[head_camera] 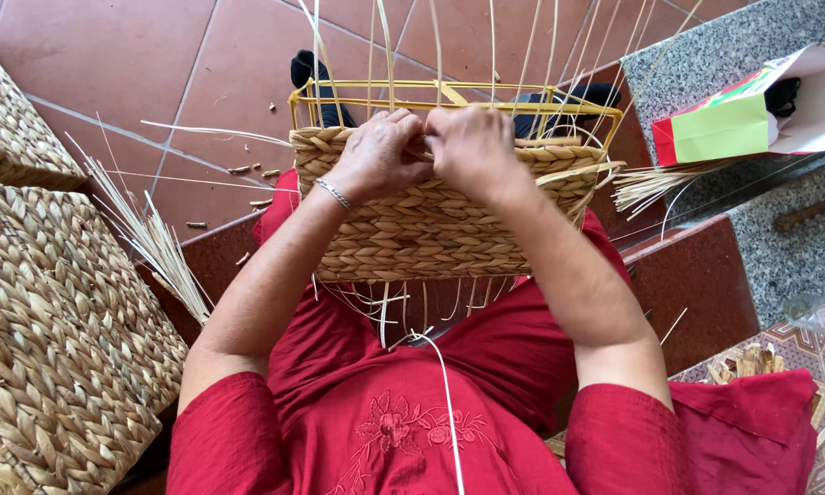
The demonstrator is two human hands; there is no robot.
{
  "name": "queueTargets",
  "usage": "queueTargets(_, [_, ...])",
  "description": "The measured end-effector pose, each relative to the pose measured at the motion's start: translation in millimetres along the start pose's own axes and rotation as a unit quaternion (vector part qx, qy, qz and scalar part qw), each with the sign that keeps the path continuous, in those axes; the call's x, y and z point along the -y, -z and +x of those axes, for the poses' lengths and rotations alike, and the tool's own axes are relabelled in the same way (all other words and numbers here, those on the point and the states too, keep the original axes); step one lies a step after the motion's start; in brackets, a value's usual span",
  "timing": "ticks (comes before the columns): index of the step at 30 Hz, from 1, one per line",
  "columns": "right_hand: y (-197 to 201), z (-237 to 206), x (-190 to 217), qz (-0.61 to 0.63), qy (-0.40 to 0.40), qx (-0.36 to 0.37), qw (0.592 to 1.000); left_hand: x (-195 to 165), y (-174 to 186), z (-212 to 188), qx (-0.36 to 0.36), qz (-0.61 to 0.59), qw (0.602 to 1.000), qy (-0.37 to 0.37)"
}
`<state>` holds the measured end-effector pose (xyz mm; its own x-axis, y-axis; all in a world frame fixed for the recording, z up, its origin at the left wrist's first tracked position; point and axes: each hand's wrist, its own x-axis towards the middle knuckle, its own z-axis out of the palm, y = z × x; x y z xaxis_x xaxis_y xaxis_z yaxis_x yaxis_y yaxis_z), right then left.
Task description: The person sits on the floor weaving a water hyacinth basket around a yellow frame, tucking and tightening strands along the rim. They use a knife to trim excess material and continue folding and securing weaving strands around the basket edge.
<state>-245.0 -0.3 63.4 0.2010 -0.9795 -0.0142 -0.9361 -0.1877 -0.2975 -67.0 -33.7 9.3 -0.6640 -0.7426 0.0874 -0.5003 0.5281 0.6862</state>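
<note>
Where hands weave, terracotta tile floor (110, 55), granite ledge (706, 46)

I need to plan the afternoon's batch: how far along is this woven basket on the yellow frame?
Done: braided straw rows cover the near wall of the half-woven basket almost to the top. In hand: the left hand and right hand work the top row together, just under the yellow wire frame's rim. Left: a strip below the rim is bare, and thin pale upright stakes stick out loose above.
</note>
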Motion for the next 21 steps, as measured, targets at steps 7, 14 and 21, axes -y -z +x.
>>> queueTargets(7, [3, 35, -45, 0.299, -0.164, 0.243, 0.908, 1, -17, -5, -0.144, -0.036, 0.989, -0.029])
queueTargets(14, [-29, 8, -52, 0.212, -0.075, 0.04, 0.974, 12, -8, -14, -0.139, 0.035, 0.978, -0.152])
queueTargets(21, [-55, -14, -46, 0.071, -0.023, -0.108, 0.991, 16, -19, 5, -0.135, -0.049, 0.988, -0.057])
